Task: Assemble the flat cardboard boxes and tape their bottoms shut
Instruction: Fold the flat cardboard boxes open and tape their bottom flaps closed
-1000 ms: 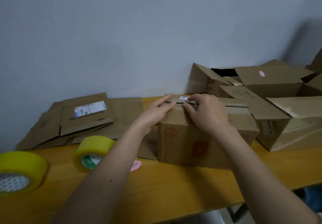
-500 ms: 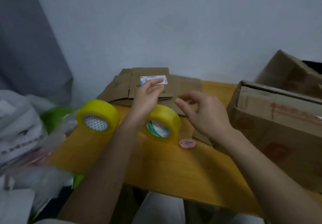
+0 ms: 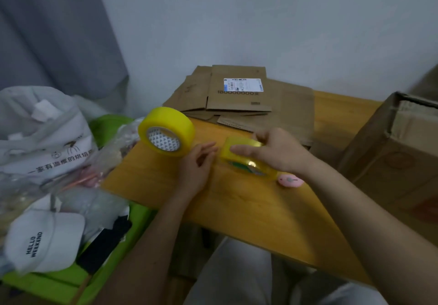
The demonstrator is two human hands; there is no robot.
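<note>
My right hand point(image 3: 277, 149) grips a yellow tape roll point(image 3: 246, 160) with a green-printed core, lying on the wooden table point(image 3: 248, 209). My left hand point(image 3: 198, 164) rests on the table just left of that roll, fingers loosely extended toward its edge. A second, larger yellow tape roll point(image 3: 166, 131) stands on edge at the table's left corner. A stack of flat cardboard boxes point(image 3: 239, 98) with a white label lies at the back by the wall. An assembled cardboard box point(image 3: 400, 160) stands at the right edge of view.
A small pink cutter point(image 3: 290, 181) lies on the table beside my right wrist. Left of the table are a grey printed bag point(image 3: 42, 143), clear plastic bags, a white cap point(image 3: 45, 240) and a green bin point(image 3: 71, 281). A grey curtain hangs at left.
My view swung left, away from the assembled box. Both hands left the box; my right hand took hold of the green-core tape roll and my left hand came down beside it.
</note>
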